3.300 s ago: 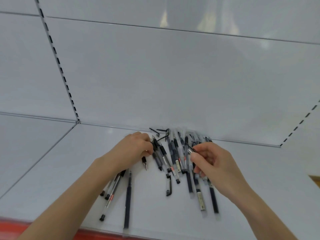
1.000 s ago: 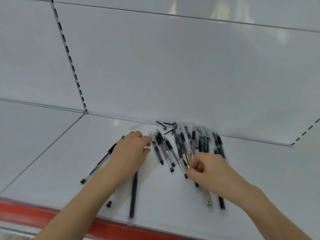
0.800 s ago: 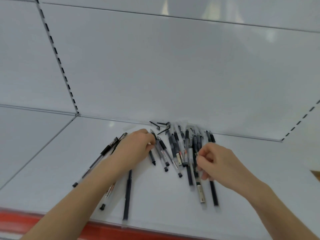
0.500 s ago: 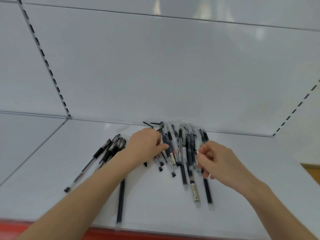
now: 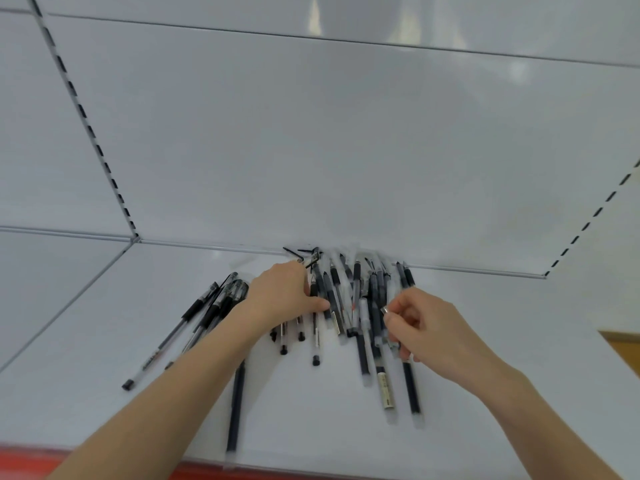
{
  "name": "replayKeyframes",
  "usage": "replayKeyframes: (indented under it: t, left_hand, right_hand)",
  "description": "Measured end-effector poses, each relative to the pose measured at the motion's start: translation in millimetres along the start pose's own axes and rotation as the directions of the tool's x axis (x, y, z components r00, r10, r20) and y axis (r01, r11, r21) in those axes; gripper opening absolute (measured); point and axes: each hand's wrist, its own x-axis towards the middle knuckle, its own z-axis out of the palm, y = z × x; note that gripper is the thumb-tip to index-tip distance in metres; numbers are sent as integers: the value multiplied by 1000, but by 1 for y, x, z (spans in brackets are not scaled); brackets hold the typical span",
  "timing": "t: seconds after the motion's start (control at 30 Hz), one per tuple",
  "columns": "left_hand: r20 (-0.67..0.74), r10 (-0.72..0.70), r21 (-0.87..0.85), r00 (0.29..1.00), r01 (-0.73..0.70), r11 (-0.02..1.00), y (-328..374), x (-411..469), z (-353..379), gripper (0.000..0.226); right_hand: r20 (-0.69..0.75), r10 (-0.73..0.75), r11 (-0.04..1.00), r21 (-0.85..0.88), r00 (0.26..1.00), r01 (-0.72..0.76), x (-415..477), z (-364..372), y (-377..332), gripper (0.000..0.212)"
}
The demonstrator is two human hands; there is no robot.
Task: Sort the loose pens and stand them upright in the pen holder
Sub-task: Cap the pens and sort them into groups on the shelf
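Bare left hand (image 5: 282, 299) flat, palm down, fingers spread on the pile of black pens (image 5: 349, 303). Right hand (image 5: 420, 327) pinching one pen's silver end (image 5: 383, 310), other fingers curled. Further pens bunched (image 5: 214, 306) left of the wrist, all lying on the white shelf (image 5: 104, 358) near its back panel (image 5: 346, 150).

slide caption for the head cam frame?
Two bare hands, left hand and right hand, sort a pile of loose black-and-clear pens on a white shelf; no holder visible.
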Motion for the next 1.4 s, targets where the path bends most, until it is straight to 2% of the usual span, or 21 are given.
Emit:
replayKeyframes:
  t: [0.23,0.43,0.57,0.67,0.77,0.87,1.03,1.27,1.4]
  left_hand:
    - [4,-2,-65,1000,3,998,11,-6,5,45]
    - [-6,-32,-198,999,30,980,14,-10,8,38]
    - [-97,-43,-377,994,3,926,17,-24,-1,4]
    - [-202,4,-555,979,-118,823,22,-45,-9,9]
    - [-321,60,-587,945,-249,770,25,-67,-15,18]
    - [-381,96,-571,919,-316,757,25,-80,-19,18]
    - [-380,135,-555,915,-342,758,27,-92,-23,18]
    - [-371,179,-533,911,-367,762,32,-96,-24,25]
    - [-381,159,-593,911,-372,714,33,-98,-23,27]
  right_hand:
    - [-16,-7,1000,13,1000,7,3,4,-2,11]
    - [-113,-90,996,-15,989,89,4,-1,-4,7]
    - [-238,-109,958,235,965,166,4,-7,-10,10]
    - [-303,-123,874,418,945,248,2,-15,-18,15]
    - [-330,-173,833,454,928,316,1,-25,-26,20]
    - [-322,-243,841,400,915,365,0,-31,-33,26]
    - [-250,-308,869,319,918,379,-3,-30,-44,29]
    - [-75,-347,885,304,935,353,-10,-23,-51,24]
    - [-156,-345,840,389,926,379,-9,-17,-54,20]
